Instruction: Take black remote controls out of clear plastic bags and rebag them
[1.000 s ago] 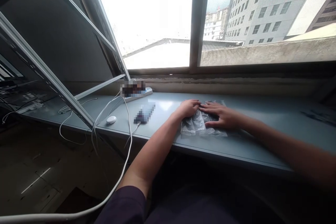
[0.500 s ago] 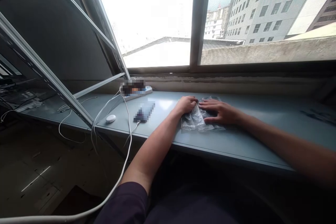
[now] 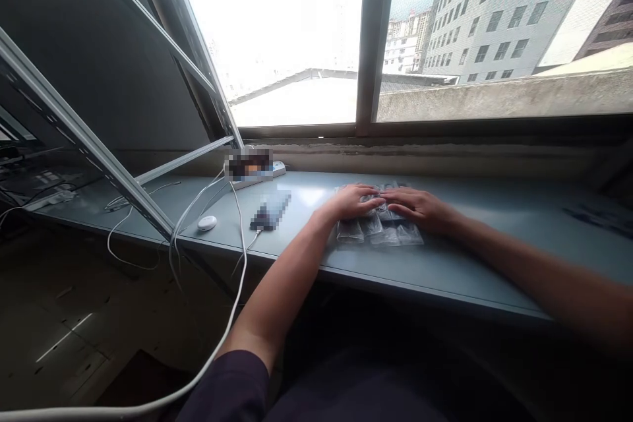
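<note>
A crinkled clear plastic bag lies flat on the grey-blue shelf under the window. My left hand rests on the bag's left part with its fingers stretched out toward the right. My right hand lies flat on the bag's right part, fingers pointing left. The fingertips of both hands nearly meet over the middle of the bag. Both hands press on the bag and grip nothing.
Left of the bag lie a blurred phone on a cable, a blurred power strip, a small white round device and several white cables. A slanted metal rack frame stands at the left. The window frame post rises behind the shelf.
My left hand went from curled on the bag's left edge to spread flat over it. The bag now lies flatter and wider. My right hand shifted slightly away from me.
</note>
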The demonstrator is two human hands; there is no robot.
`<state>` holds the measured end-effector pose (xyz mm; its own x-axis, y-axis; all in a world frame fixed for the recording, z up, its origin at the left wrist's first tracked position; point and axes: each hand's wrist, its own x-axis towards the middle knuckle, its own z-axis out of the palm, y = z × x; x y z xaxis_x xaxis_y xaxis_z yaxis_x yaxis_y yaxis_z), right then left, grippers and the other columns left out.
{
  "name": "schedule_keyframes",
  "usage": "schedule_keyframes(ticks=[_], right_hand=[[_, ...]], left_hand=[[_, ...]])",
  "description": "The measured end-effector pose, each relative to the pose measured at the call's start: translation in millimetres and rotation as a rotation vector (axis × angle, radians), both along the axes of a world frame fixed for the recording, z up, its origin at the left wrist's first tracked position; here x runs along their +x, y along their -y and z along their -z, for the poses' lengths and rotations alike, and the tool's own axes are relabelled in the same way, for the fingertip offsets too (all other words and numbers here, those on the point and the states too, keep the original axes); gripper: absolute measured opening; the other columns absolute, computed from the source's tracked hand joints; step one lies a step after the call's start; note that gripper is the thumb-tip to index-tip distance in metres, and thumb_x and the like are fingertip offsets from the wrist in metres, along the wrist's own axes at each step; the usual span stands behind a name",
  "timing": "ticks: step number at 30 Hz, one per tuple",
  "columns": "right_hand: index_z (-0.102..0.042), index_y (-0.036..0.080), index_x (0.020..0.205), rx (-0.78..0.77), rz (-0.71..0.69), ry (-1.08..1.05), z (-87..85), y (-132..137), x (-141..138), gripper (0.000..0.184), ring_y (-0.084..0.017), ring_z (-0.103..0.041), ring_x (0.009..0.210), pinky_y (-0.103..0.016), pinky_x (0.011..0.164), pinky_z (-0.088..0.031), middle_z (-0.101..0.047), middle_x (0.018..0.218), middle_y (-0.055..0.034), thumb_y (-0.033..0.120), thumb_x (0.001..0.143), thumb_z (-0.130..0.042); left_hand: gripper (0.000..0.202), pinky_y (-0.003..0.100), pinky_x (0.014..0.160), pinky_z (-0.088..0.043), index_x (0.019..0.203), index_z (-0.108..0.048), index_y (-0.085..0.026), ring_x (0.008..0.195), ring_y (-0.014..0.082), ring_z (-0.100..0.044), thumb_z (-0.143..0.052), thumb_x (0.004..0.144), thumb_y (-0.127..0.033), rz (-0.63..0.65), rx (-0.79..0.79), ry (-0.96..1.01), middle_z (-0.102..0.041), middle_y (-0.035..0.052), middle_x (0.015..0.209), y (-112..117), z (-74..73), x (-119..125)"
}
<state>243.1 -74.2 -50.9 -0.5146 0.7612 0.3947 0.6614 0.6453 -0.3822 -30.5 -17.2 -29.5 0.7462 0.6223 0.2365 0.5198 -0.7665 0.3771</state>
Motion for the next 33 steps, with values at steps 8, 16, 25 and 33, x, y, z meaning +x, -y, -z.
schedule_keyframes(ticks=[8, 16, 25, 33], right_hand=[[-0.061, 0.027, 0.17, -0.096, 0.0, 0.114, 5.0, 1.5, 2.2, 0.09, -0.045, -0.045, 0.167, -0.066, 0.14, -0.03, -0.054, 0.177, -0.0132, 0.079, 0.098, -0.071], [-0.061, 0.026, 0.17, -0.091, -0.009, 0.112, 3.7, 1.4, 2.4, 0.101, -0.049, -0.045, 0.165, -0.07, 0.138, -0.031, -0.055, 0.176, -0.0164, 0.081, 0.088, -0.082], [-0.065, 0.029, 0.167, -0.089, -0.028, 0.058, 9.0, -3.0, 4.9, 0.096, -0.049, -0.047, 0.164, -0.069, 0.138, -0.032, -0.057, 0.174, -0.0153, 0.079, 0.087, -0.085], [-0.082, 0.031, 0.144, -0.126, -0.018, -0.095, -3.1, 2.0, 2.4, 0.062, -0.044, -0.065, 0.15, -0.061, 0.131, -0.047, -0.075, 0.156, -0.0091, 0.075, 0.104, -0.065]], left_hand=[[0.106, 0.056, 0.144, -0.012, 0.177, -0.048, -0.028, 0.177, 0.0353, -0.024, -0.058, 0.093, -0.093, 0.063, -0.087, -0.157, -0.036, 0.0076, 0.187, 5.1, -2.8, -7.4], [0.107, 0.053, 0.144, -0.014, 0.173, -0.054, -0.028, 0.173, 0.0364, -0.033, -0.071, 0.086, -0.09, 0.055, -0.05, -0.108, -0.043, 0.0087, 0.184, 7.0, -1.5, -6.7], [0.1, 0.05, 0.141, -0.024, 0.166, -0.064, -0.028, 0.167, 0.0372, -0.045, -0.079, 0.085, -0.085, 0.061, 0.005, -0.047, -0.053, 0.011, 0.177, 8.8, 0.1, -5.6], [0.067, 0.034, 0.131, -0.043, 0.136, -0.086, -0.03, 0.153, 0.028, -0.062, -0.054, 0.106, -0.081, 0.089, -0.12, 0.1, -0.074, 0.0038, 0.157, 2.1, -4.3, -7.0]])
